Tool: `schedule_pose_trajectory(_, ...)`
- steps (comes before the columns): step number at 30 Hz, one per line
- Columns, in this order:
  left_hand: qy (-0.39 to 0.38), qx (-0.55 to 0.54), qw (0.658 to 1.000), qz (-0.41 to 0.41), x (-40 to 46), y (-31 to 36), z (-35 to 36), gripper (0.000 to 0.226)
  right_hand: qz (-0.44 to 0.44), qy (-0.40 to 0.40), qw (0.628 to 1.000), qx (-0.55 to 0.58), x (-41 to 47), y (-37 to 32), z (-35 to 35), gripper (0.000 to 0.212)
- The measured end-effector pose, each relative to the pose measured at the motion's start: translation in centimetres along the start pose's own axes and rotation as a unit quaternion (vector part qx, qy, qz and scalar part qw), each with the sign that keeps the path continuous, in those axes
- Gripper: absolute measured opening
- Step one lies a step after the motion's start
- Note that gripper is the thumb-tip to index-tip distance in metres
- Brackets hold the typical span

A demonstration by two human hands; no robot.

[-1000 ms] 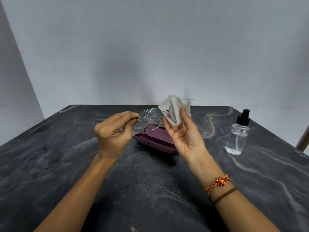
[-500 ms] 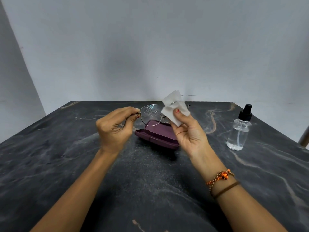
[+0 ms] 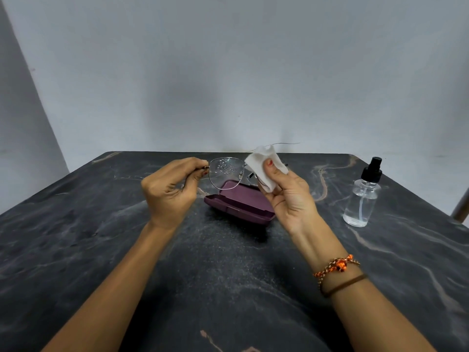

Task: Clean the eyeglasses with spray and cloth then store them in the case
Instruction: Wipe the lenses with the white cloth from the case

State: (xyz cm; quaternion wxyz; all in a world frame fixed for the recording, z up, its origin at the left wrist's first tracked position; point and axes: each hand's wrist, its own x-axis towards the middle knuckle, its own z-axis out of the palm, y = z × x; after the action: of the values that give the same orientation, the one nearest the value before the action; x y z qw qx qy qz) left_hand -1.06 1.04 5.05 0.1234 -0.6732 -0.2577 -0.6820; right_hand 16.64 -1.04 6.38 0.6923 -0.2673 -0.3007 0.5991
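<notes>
Thin metal-framed eyeglasses [image 3: 225, 171] are held up over the table, and their left lens is dotted with spray droplets. My left hand [image 3: 172, 191] pinches the frame at its left hinge. My right hand [image 3: 286, 196] holds a white cloth [image 3: 266, 166] folded around the right lens, thumb on the near side, so that lens is hidden. One temple arm sticks out to the right behind the cloth. A maroon glasses case [image 3: 241, 204] lies open on the table just below the glasses. A clear spray bottle [image 3: 360, 199] with a black pump top stands upright to the right.
The dark marble-patterned table [image 3: 101, 250] ends at a grey wall behind. A metal chair leg [image 3: 460, 207] shows at the right edge. Bracelets ring my right wrist.
My right thumb has slid up over the cloth on the right lens, and the cloth has folded closer around it. The left hand keeps its grip.
</notes>
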Motion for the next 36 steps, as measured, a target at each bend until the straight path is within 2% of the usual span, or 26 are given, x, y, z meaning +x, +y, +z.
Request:
schedule_pose_trajectory(4,-0.009,0.002,1.0,0.011,-0.1,0.1,0.1,0.01,0.003,0.04,0.999,0.02,0.0,0.2,0.0,0.011)
schedule_pose_trajectory(7,-0.017,0.002,1.0,0.019,-0.2,0.2,0.2,0.011,0.008,0.061,0.994,0.09,0.0,0.4,0.4,0.006)
schedule_pose_trajectory(11,-0.031,0.002,0.999,0.033,-0.3,0.1,0.2,0.009,0.011,0.027,0.988,0.15,0.1,0.2,0.4,0.006)
schedule_pose_trajectory(14,-0.027,0.001,0.999,0.032,-0.2,0.1,0.1,0.008,0.021,-0.011,0.991,0.13,0.1,0.1,0.1,0.004)
schedule_pose_trajectory(19,-0.012,0.011,1.0,0.027,0.1,-0.2,-0.2,0.007,0.07,-0.042,0.995,-0.055,0.6,-0.2,-0.6,0.007)
schedule_pose_trajectory(21,-0.009,0.014,1.0,0.023,0.2,-0.4,-0.3,0.007,0.082,-0.033,0.992,-0.093,0.7,-0.5,-0.8,0.003)
schedule_pose_trajectory(23,-0.007,0.014,1.0,0.02,0.2,-0.4,-0.3,0.008,0.086,-0.02,0.993,-0.076,0.7,-0.4,-0.8,0.003)
schedule_pose_trajectory(26,-0.011,0.009,1.0,0.022,0.1,-0.4,-0.3,0.008,0.086,-0.004,0.996,0.007,0.6,-0.1,-0.5,0.01)
schedule_pose_trajectory(31,-0.02,0.003,1.0,0.015,0.0,-0.3,-0.1,0.01,0.037,-0.019,0.993,0.106,0.6,0.1,0.0,0.009)
schedule_pose_trajectory(36,-0.025,-0.005,1.0,0.006,-0.2,-0.2,0.1,0.011,0.0,-0.028,0.999,0.026,0.5,0.2,-0.2,0.007)
